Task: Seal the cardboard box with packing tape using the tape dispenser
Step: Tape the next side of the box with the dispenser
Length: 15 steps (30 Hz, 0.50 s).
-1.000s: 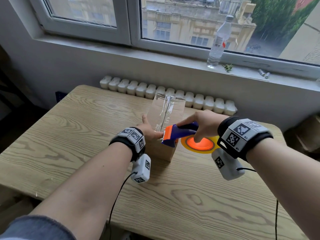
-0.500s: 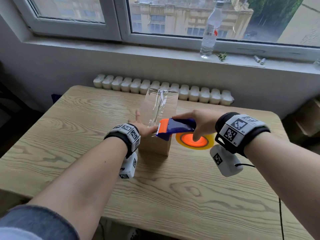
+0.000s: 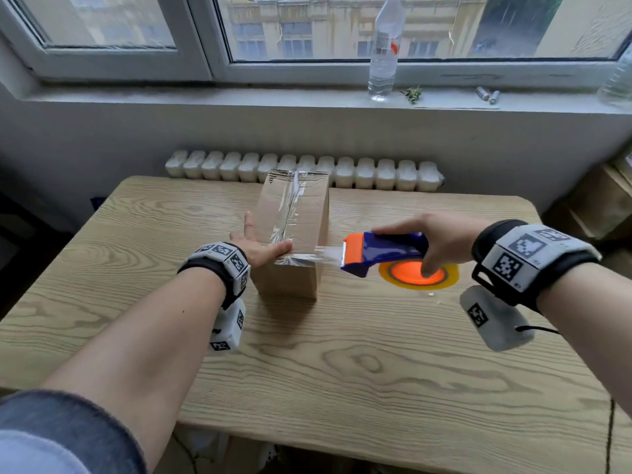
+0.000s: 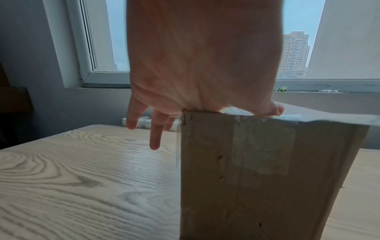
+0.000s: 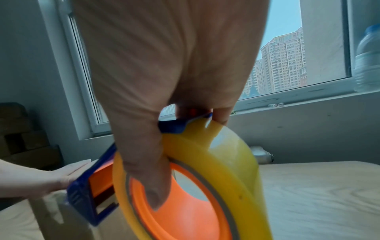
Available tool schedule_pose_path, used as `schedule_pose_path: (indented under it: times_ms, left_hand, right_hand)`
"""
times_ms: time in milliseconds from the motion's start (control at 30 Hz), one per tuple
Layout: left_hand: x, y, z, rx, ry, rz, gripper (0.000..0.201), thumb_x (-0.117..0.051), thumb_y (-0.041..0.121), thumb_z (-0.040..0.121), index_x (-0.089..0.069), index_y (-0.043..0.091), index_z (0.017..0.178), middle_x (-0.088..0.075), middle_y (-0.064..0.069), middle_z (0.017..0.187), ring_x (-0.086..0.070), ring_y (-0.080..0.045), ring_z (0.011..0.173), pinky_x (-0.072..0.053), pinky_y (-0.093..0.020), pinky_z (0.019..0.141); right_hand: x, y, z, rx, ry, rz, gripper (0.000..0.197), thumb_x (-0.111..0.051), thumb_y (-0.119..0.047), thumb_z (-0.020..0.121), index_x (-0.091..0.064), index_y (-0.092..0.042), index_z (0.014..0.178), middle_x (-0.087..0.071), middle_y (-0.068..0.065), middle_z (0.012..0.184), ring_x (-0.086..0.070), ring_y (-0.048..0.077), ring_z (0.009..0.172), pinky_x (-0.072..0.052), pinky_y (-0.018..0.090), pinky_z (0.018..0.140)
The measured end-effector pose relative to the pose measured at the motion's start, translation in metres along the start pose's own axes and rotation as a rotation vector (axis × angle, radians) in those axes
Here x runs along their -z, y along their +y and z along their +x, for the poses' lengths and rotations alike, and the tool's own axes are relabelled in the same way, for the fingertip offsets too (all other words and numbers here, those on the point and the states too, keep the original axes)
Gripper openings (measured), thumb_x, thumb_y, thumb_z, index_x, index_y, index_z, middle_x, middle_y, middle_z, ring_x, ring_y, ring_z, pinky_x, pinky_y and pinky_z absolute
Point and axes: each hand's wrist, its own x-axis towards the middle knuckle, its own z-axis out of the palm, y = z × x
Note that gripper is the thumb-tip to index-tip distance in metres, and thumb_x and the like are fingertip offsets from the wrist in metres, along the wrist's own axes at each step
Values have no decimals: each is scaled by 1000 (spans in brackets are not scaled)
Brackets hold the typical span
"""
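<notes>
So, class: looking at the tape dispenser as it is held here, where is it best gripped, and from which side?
Grip the tape dispenser at its blue body from above, as the right hand does, with a finger hooked into the orange core of the roll. That probably keeps the hands off the serrated orange end, which faces the cardboard box, leaving the tape strip free.

Tape dispenser [image 3: 383,250]: blue body, orange blade guard and hub, yellow roll. Cardboard box [image 3: 290,234]: brown. Bench [image 3: 342,364]: pale wood grain.

Soft daylight came through the window [image 3: 342,29] beyond both hands; wrist views were dim, backlit, blurred, edges bowed.
</notes>
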Motion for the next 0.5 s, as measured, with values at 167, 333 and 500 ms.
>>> schedule_pose_path:
  times_ms: [167,333,500]
  left_hand:
    - [-2,-2,3,-8,-2,-9,122,-38,89,64,34,31,144,6,-26,158,-9,-41,147,-11,-55,119]
    - [-1,-3,3,-11,1,-16,120,-39,88,66,33,31,145,4,-24,159,-11,-40,147,-12,-54,119]
    - [-2,-3,3,-16,-7,-31,118,-39,86,69,33,31,144,8,-24,159,-9,-39,148,-11,-53,120]
  right_hand:
    - [-14,-7,7,-9,-6,-84,93,-70,-3,68,-34,-50,140,-59,-6,123,-48,14,93,-40,29,72]
    - [-25,-15,22,-18,-25,-75,96,-69,0,66,-35,-51,139,-61,-4,114,-53,21,97,-51,38,80]
    - [-34,-32,40,-4,-10,-53,94,-65,3,65,-39,-52,137,-57,-5,100,-52,19,89,-49,35,72]
